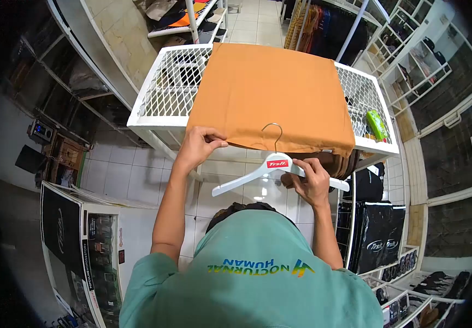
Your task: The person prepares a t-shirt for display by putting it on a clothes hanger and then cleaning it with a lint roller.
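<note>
An orange cloth (279,93) lies flat over the white mesh-topped table (162,82), its near edge hanging slightly over the front. At the cloth's near left corner, my left hand (199,147) pinches the edge between thumb and fingers. My right hand (311,179) grips a white wooden hanger (258,174) on its right arm. The hanger has a red label and a metal hook that points up, overlapping the cloth's front edge in view. Below the cloth's right front corner, something brown is partly hidden.
A green packet (377,125) lies on the mesh at the right. Black bags (375,238) stand at the lower right beside wire shelves (405,295). A display cabinet (102,246) is at the lower left. Hanging clothes (323,27) and shelves are beyond the table.
</note>
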`<state>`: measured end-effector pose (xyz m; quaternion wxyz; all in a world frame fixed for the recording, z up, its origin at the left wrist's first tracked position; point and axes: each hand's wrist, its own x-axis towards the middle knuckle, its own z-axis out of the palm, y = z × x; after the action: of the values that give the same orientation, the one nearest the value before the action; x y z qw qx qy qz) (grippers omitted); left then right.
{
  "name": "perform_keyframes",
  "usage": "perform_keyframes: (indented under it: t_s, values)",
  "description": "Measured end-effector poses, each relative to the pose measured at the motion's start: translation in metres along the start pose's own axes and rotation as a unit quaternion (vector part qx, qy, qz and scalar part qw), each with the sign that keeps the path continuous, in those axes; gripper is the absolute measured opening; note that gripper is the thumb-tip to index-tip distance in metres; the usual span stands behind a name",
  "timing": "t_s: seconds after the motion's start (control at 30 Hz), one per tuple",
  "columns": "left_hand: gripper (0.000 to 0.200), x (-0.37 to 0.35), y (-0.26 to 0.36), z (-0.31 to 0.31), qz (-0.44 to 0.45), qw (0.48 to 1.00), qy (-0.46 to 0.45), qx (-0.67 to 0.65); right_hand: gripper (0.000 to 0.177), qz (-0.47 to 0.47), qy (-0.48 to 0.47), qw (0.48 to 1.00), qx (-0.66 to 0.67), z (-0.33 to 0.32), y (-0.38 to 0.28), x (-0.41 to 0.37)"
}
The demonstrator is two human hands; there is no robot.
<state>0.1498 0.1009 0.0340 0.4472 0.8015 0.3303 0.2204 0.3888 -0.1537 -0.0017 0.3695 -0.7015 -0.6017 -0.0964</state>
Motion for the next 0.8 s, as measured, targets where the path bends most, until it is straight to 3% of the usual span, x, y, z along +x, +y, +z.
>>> perform_keyframes:
  t_s: [0.13, 0.23, 0.3, 0.43, 0.5, 0.57, 0.63, 0.8]
  values:
    - [0.018, 0.002, -0.002, 0.0, 0.015, 1.0, 0.0, -0.005, 0.047, -0.025, 0.008, 1.0, -0.003, -0.001, 0.0, 0.004]
    - [0.016, -0.002, 0.014, 0.005, 0.048, 0.997, 0.05, 0.029, 0.049, -0.043, 0.015, 0.999, 0.007, 0.007, -0.001, 0.0]
    - [0.011, -0.006, 0.032, 0.009, 0.213, 0.944, 0.171, 0.184, 0.051, -0.08, 0.006, 0.997, -0.002, 0.011, -0.003, -0.004]
    - [0.009, -0.008, 0.046, 0.01, 0.251, 0.931, 0.171, 0.202, 0.054, -0.12, 0.002, 0.991, -0.056, 0.017, -0.017, 0.003]
    - [0.009, -0.007, 0.046, 0.008, 0.257, 0.93, 0.167, 0.204, 0.051, -0.108, 0.016, 0.991, -0.073, 0.02, -0.018, 0.008]
    - [0.008, -0.008, 0.044, 0.005, 0.257, 0.93, 0.165, 0.206, 0.042, -0.04, 0.111, 0.991, -0.067, 0.025, -0.012, 0.017]
    - [0.01, -0.008, 0.045, 0.004, 0.248, 0.936, 0.165, 0.189, 0.032, -0.007, 0.141, 0.988, -0.066, 0.011, -0.014, 0.029]
    - [0.009, -0.006, 0.048, 0.002, 0.254, 0.936, 0.159, 0.187, 0.032, 0.106, 0.169, 0.972, -0.123, -0.015, 0.012, 0.029]
